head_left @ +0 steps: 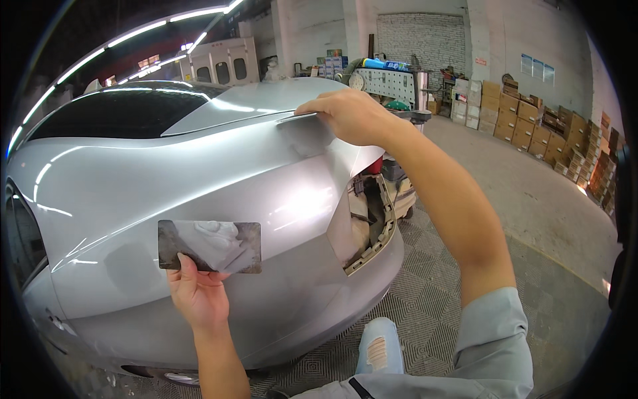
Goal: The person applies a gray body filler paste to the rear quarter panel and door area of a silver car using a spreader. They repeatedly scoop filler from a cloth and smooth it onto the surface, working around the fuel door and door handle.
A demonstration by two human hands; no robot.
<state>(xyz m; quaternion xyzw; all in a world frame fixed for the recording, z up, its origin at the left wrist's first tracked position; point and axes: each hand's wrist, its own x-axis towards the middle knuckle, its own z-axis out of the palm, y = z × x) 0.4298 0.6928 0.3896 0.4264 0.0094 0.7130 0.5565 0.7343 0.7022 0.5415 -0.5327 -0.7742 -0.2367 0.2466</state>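
My left hand is closed on the lower edge of a dark rectangular putty board. Light grey putty lies smeared and heaped on its face. Higher up and to the right, my right hand pinches a thin, flat spreader, seen almost edge-on. Its edge is at the silver car's rear side panel, just below the boot lid seam; whether it touches cannot be made out. A darker grey patch, putty or reflection, shows under it. The silver car body fills the left and middle.
The tail-light opening is bare, with exposed brackets inside. Behind the car stands a tool trolley with a pegboard panel. Stacked cardboard boxes line the far right wall. Patterned floor tiles lie beneath me.
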